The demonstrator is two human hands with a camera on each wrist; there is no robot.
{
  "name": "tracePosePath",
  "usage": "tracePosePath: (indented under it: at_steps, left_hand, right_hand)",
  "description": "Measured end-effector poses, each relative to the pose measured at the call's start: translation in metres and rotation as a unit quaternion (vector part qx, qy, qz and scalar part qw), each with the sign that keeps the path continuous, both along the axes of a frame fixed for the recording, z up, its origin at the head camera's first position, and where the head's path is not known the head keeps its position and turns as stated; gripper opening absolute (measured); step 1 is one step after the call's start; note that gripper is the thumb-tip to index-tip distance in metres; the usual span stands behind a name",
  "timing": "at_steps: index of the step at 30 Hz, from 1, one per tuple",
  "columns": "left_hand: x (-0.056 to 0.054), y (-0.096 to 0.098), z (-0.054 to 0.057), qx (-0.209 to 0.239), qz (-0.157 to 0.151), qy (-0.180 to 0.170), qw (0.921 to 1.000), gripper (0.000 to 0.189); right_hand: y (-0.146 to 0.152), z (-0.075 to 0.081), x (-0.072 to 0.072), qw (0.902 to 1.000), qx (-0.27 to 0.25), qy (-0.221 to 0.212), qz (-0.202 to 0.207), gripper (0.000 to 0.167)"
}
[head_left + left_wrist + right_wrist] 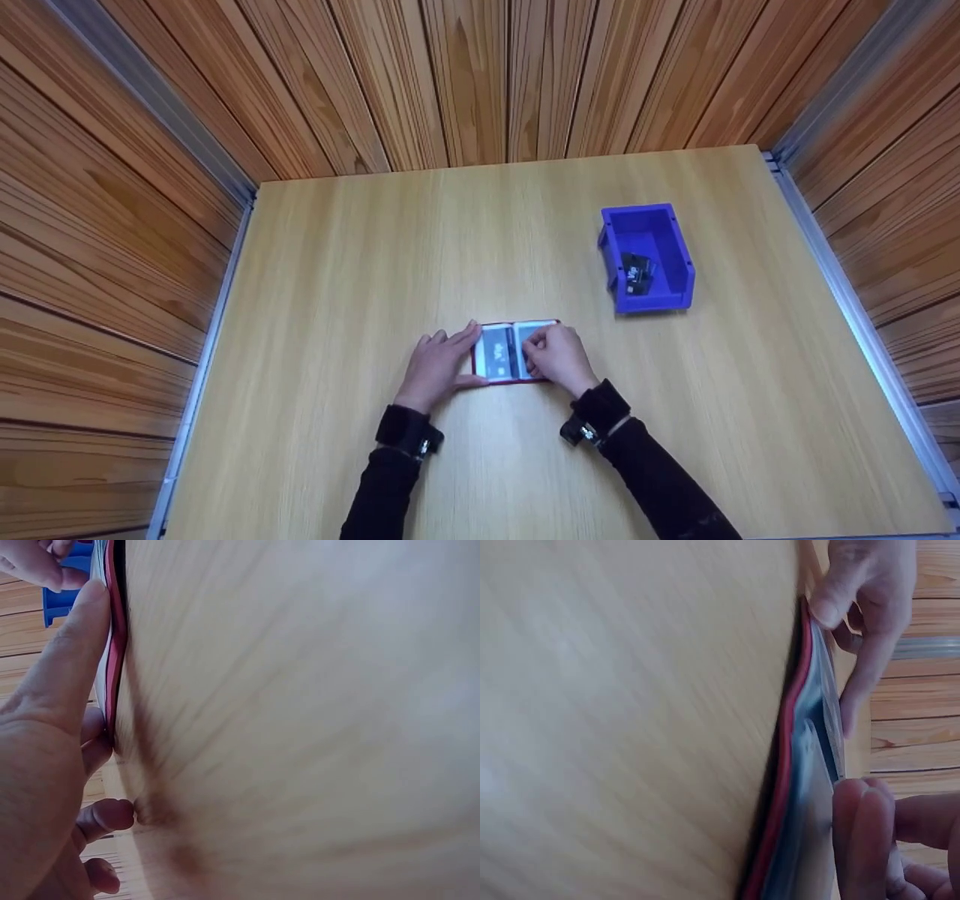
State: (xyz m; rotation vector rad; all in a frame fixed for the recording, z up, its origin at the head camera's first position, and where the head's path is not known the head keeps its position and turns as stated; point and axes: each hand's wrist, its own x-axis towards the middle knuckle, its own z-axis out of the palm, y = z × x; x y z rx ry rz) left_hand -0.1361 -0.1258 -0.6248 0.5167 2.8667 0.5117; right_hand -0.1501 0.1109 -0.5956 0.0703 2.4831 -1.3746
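A small card holder point(497, 379) with a red cover and clear sleeves lies spread on the table. Behind its left sleeve shows a dark card point(498, 352) with pale "Vip" lettering. My left hand point(439, 366) holds the left side, thumb at the near edge and index finger at the far corner. Over the right page, my right hand point(559, 358) has thumb and fingertips pinched together at a clear sleeve point(814, 795), which bulges up from the page. A dark edge shows beside these fingertips in the head view; most of what they pinch is hidden.
A blue-purple open-front bin point(652, 304) stands to the right, beyond the card holder, with dark "Vip" cards point(637, 274) lying in it. Wood-plank walls point(480, 82) and metal rails point(862, 330) border the wooden table point(337, 255).
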Motion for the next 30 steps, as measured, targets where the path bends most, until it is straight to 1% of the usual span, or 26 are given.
tracePosePath:
  at_steps: [6,11,14,21,25,30]
  left_hand:
    - [0.001,-0.001,-0.001,0.000,-0.002,0.002,1.0000,0.099]
    - [0.001,-0.001,-0.001,0.008,0.001,-0.001,1.0000,0.099]
    - [0.001,0.000,-0.001,0.007,0.000,0.002,1.0000,0.100]
    - [0.001,-0.001,0.000,0.012,0.000,-0.001,0.9999,0.099]
    - [0.001,-0.001,0.000,0.016,0.001,-0.002,0.9999,0.098]
    - [0.001,0.000,-0.001,0.008,0.000,0.003,1.0000,0.100]
  right_hand:
    - [-0.010,-0.004,0.004,0.9996,-0.017,-0.023,-0.008,0.014]
    - [-0.016,-0.005,0.004,0.9965,-0.033,-0.072,-0.025,0.015]
    - [-0.018,-0.007,0.004,0.9942,-0.039,-0.093,-0.038,0.015]
    - [-0.023,-0.010,0.004,0.9925,-0.024,-0.103,-0.061,0.016]
    - [-0.024,-0.009,0.003,0.9908,-0.021,-0.116,-0.066,0.017]
    - [-0.023,-0.009,0.002,0.9903,-0.021,-0.120,-0.067,0.017]
